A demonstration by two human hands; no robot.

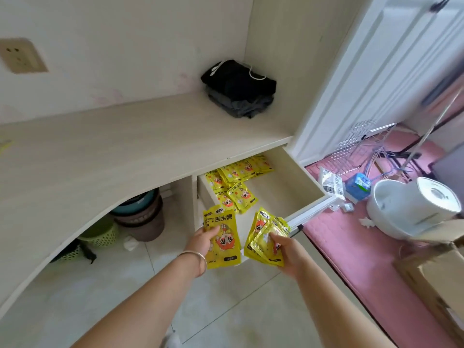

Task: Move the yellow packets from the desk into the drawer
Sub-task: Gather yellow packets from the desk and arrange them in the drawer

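So both hands are full right over the open pale wooden drawer (298, 182): left hand (200, 241) pinches one glossy yellow packet with a red-haired cartoon face (222, 238), right hand (288, 252) grips a fanned stack of yellow packets (263, 236). More matching yellow packets in the drawer (233, 182) lie piled at its back left.

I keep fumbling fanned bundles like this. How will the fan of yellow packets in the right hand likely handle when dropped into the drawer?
The fan of packets looks thin, glossy, probably slippery and light. Pinched by the right hand, it will likely scatter in the drawer.
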